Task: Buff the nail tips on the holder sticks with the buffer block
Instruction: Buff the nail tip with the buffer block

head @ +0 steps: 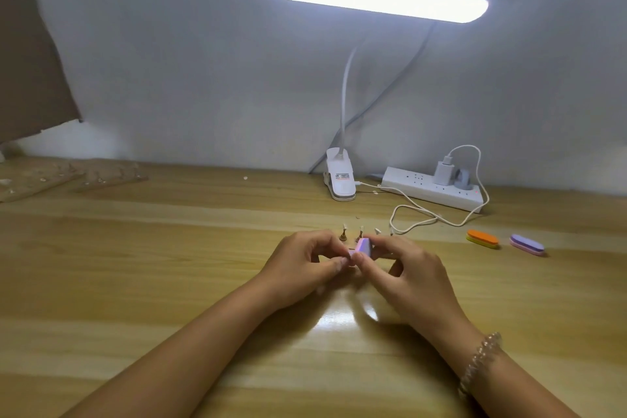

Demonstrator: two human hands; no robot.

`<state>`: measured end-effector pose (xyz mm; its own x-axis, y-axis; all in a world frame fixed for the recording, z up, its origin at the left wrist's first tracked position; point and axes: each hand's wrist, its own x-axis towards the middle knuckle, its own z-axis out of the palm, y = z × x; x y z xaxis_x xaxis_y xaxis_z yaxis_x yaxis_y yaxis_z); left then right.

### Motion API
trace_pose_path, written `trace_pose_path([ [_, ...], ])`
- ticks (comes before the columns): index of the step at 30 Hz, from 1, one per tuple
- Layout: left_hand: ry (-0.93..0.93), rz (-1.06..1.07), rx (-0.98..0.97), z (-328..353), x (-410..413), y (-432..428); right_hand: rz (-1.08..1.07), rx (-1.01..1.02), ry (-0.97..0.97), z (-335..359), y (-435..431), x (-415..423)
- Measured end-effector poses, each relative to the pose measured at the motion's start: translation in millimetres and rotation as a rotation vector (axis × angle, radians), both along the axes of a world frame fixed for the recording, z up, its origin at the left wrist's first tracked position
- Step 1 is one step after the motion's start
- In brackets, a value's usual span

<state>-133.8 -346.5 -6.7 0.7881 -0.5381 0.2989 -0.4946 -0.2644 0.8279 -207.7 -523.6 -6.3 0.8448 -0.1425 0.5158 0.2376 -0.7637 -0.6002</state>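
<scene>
What sits between the fingertips of our left hand point(305, 265) is hidden: thumb and forefinger are curled and pressed together right against the near end of the buffer block point(362, 245), and we cannot tell whether they pinch anything. Our right hand point(409, 270) grips the lilac block between thumb and fingers, held just above the bench point(135, 282). Just behind both hands stand the holder sticks point(343, 235) in a short row; the right-hand ones are partly covered by our fingers, and the nail tips point(345, 226) on them are too small to make out clearly. To the right lie an orange buffer point(482, 238) and a purple buffer point(527, 244). Farther back are a clip lamp point(340, 180), a power strip point(432, 192) and a looping white cable point(417, 210). A bracelet point(480, 363) circles the right wrist.
</scene>
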Motion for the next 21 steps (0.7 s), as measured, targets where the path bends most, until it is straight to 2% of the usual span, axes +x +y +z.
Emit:
trace_pose_path([
  [3, 0.007, -0.025, -0.016, 0, 0, 2, 0.062, -0.071, -0.026, 0, 4, -5],
  [7, 0.027, -0.038, -0.018, 1, -2, 1, 0.008, 0.017, -0.008, 2, -1, 1],
  [12, 0.032, -0.024, -0.015, 3, -1, 2, 0.044, -0.176, -0.053, 0, 9, -8],
  [16, 0.037, -0.033, -0.039, 3, -2, 1, -0.059, -0.131, -0.026, 5, 3, -4],
  [19, 0.058, -0.03, -0.047, 1, 0, 2, -0.018, -0.202, -0.043, 2, 8, -8],
  [21, 0.064, -0.031, -0.059, 1, 1, 2, -0.038, -0.168, -0.036, 3, 8, -7],
])
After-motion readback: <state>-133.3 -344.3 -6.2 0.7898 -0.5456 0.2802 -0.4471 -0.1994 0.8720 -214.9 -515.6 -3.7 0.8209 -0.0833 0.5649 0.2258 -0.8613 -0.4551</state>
